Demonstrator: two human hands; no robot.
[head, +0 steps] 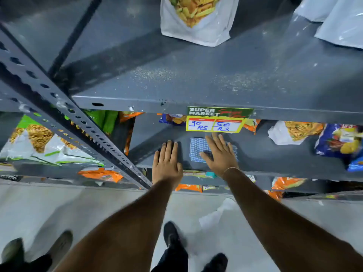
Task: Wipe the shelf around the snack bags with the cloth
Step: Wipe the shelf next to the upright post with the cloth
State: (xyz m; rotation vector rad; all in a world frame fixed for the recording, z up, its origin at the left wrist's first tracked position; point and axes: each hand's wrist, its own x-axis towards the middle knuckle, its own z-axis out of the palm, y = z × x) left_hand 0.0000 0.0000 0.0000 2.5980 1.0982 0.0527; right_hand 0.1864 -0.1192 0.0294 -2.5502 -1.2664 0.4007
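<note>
Both hands lie flat with fingers spread on the grey shelf (265,154): the right hand (221,152) presses the blue checked cloth (197,149), the left hand (167,163) rests bare just beside it. Folded roughly square, the cloth lies under the price tag (215,125), snack bags (337,140) well apart to the right.

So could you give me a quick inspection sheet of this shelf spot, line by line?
Surface: grey metal shelf, bare patch in the middle; the upper shelf shows dusty specks.
Job's things: blue checked cloth flat on the shelf; snack bags to the right.
Clutter: price tag hanging from the upper shelf edge.
Hands: right hand flat on the cloth, fingers spread; left hand flat on bare shelf beside it.
Cables: nothing seen.
Surroundings: slotted upright post, more bags on the left, pale floor, shoes below.
</note>
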